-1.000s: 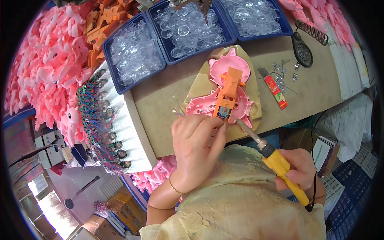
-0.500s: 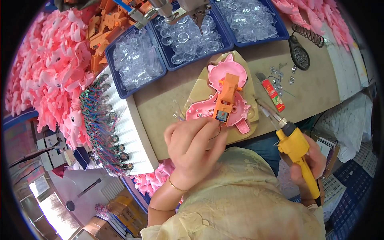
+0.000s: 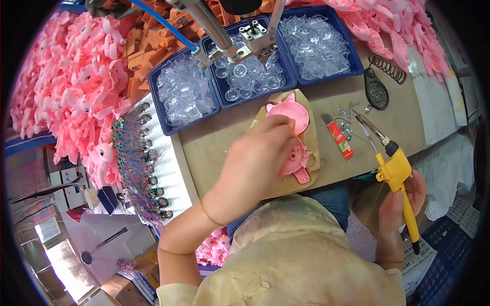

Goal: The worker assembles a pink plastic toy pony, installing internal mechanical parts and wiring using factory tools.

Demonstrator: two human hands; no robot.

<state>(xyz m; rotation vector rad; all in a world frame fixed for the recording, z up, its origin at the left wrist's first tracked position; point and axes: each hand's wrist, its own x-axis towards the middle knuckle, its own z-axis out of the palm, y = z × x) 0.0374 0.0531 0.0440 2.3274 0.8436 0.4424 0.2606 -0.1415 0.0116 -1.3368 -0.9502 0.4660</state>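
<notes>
My left hand (image 3: 263,153) reaches over a pink plastic toy shell half (image 3: 288,115) that lies in a beige holder (image 3: 312,173). Its fingers are bent and closed on an orange plastic housing (image 3: 293,125), of which only a sliver shows by the fingertips. The hand also hides the shell's left side. In my right hand (image 3: 403,204) is a yellow soldering gun (image 3: 395,171), gripped by the handle. Its metal tip points up and left, near loose small metal parts (image 3: 345,122) on the table.
Blue bins (image 3: 219,97) of clear plastic parts stand at the back beneath a metal machine head (image 3: 255,38). Pink toy parts (image 3: 81,81) and orange housings (image 3: 163,30) are heaped at left. Wired components (image 3: 138,163) line a white tray. A red-and-green packet (image 3: 340,140) and coiled spring stand (image 3: 376,89) lie right.
My left hand has moved up from the housing's lower end and now covers most of it. The soldering gun has shifted slightly right in my right hand. The whole view has shifted a little.
</notes>
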